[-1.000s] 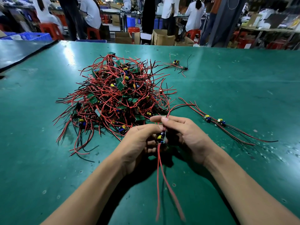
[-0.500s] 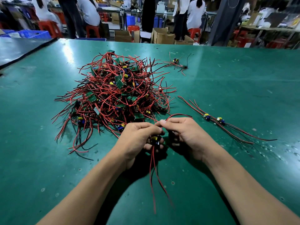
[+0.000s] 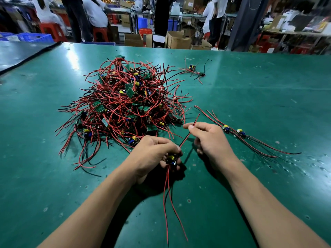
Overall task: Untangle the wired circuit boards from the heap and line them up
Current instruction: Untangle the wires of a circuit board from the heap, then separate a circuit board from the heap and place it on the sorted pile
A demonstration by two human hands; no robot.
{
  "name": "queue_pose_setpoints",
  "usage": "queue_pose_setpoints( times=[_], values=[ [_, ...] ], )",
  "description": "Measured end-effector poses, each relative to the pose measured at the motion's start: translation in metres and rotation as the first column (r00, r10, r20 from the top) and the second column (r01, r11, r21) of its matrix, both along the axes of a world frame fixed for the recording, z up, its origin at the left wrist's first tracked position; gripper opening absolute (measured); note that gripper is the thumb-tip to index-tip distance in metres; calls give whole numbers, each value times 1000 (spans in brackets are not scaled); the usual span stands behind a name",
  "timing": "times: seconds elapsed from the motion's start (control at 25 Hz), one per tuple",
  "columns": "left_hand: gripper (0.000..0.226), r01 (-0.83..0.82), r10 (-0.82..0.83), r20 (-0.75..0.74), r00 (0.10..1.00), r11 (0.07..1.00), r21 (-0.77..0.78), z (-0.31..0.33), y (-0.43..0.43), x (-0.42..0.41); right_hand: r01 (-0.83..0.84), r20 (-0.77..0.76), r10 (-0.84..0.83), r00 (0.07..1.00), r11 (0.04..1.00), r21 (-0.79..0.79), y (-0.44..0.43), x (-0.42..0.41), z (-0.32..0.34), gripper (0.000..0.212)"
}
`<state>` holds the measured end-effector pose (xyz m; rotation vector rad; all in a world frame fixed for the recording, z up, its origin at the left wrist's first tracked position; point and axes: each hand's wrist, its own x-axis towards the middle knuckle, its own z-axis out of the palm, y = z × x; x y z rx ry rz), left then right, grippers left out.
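Note:
A heap (image 3: 125,106) of small green circuit boards tangled in red and black wires lies on the green table (image 3: 259,90). My left hand (image 3: 152,154) grips one board (image 3: 172,158) with yellow and blue parts just in front of the heap; its rear wires trail toward me. My right hand (image 3: 209,140) pinches that board's front red-and-black wire pair (image 3: 190,129), which runs straight up and to the right. Two separated boards (image 3: 232,130) lie side by side to the right of my right hand, wires stretched out.
Two more wired boards (image 3: 194,68) lie apart at the far middle of the table. Beyond the far edge are cardboard boxes (image 3: 175,40), red stools, blue crates and several people. A second dark table (image 3: 19,52) adjoins at the far left.
The held board has come free of the heap. My right hand has slid along its front wires up and to the right, pulling them straight; my left hand still holds the board.

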<state>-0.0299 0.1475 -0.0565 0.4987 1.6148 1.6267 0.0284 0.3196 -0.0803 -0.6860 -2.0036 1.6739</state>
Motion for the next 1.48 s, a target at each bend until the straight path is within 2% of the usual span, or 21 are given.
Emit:
queue_pose_setpoints(
  times=[0.08,0.16,0.4,0.44,0.48,0.52,0.56,0.6,0.64,0.72,0.8,0.88,1.08,1.24,1.4,1.48],
  values=[
    [15,8,-8,7,1000,1000,1,1,0,-1,20,-11,-19,1000,985,170,1,1,1,13],
    [16,21,-21,3,1000,1000,-2,2,-1,-2,70,-68,-54,996,959,276,2,2,2,11],
    [22,45,-46,46,998,999,14,1,-2,-1,252,-154,-206,966,877,409,10,4,1,11],
    [23,38,-39,47,998,999,16,1,-1,-2,245,-147,-203,968,891,383,9,3,0,14],
    [21,24,-24,44,999,1000,19,0,-1,-2,233,-150,-197,969,931,282,7,1,-1,18],
    [18,2,-3,37,999,1000,22,-1,0,-2,201,-173,-184,968,976,85,4,0,0,22],
    [16,-26,25,25,999,999,25,-2,1,-2,134,-210,-167,963,978,-161,-1,-2,3,24],
    [14,-56,56,13,998,998,31,-3,2,-3,47,-236,-139,962,933,-357,-5,-4,6,24],
    [13,-81,81,5,997,996,39,-4,3,-3,-37,-237,-78,968,894,-447,-8,-4,6,22],
    [14,-112,112,10,994,992,65,-6,4,-2,-214,-180,146,973,863,-458,-15,0,6,24],
    [15,-137,136,18,990,986,90,-8,5,-2,-365,-124,348,929,816,-447,-21,4,6,25],
    [16,-149,147,27,989,983,103,-8,5,-2,-393,-91,396,914,805,-445,-21,6,6,23],
    [14,-146,142,45,989,986,81,-6,3,-4,-266,-80,255,964,892,-365,-25,4,5,18],
    [16,-82,83,-16,996,995,48,-2,1,-3,-118,-96,94,991,950,-288,-23,0,4,19],
    [16,-7,8,-32,999,1000,17,3,0,0,-23,-229,-76,971,915,-403,-13,-2,10,14],
    [16,8,-8,-20,1000,1000,23,5,0,1,-30,-255,-92,962,899,-438,-9,-2,12,16]
  ],
)
